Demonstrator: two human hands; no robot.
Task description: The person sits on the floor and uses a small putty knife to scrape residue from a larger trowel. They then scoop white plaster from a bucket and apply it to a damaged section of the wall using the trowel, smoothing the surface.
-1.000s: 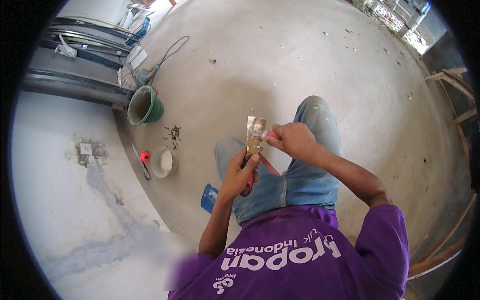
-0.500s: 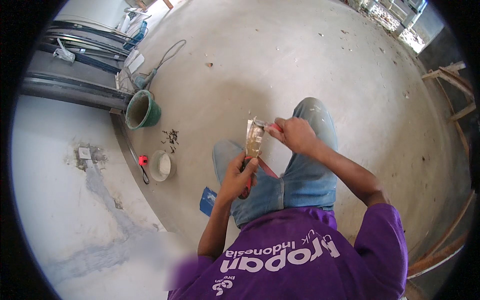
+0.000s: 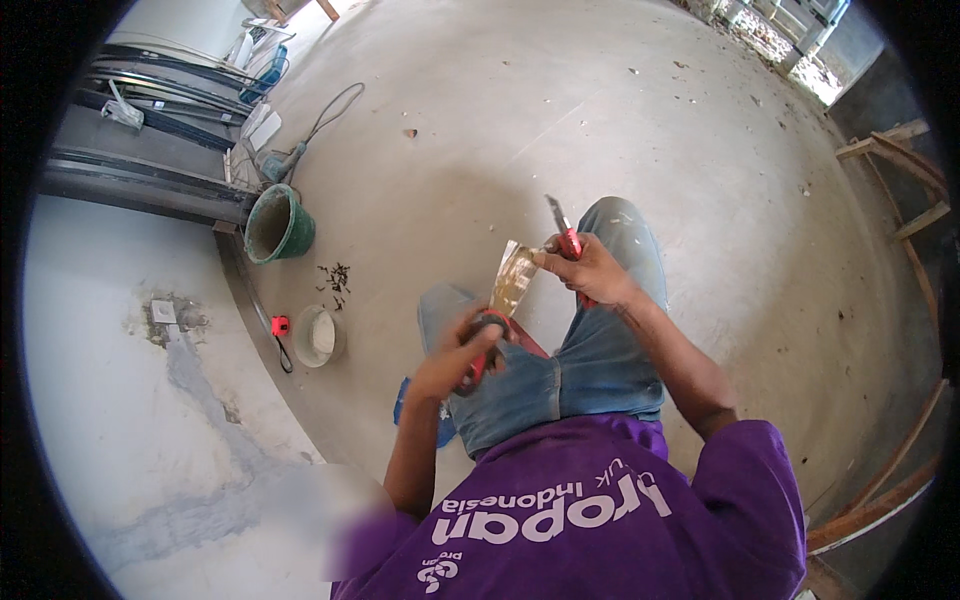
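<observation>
My left hand (image 3: pixel 445 362), smeared by motion, is closed round the red and black handle of a putty knife (image 3: pixel 513 278). Its flat blade points up and away from me and carries pale, dried-looking smears. In my right hand (image 3: pixel 598 274) is a red utility knife (image 3: pixel 570 241), its grey blade pointing up and slightly left. The right thumb and fingertips are at the far edge of the putty knife blade; whether they pinch it I cannot tell. Both tools are held over my bent legs in blue jeans (image 3: pixel 620 350).
On the left stand a green bucket (image 3: pixel 301 232) and a small pale tub (image 3: pixel 338 338) with white stuff inside. Near them lie a red tape measure (image 3: pixel 280 325), dark scraps (image 3: pixel 335 280) and a corded power tool (image 3: pixel 283 163). A blue object (image 3: pixel 402 408) is partly behind my left forearm. Timber (image 3: pixel 905 160) leans at right.
The utility knife has come off the putty knife blade and swung upright in my right hand, whose fingertips are now at the blade's edge. My left hand has shifted slightly down and left.
</observation>
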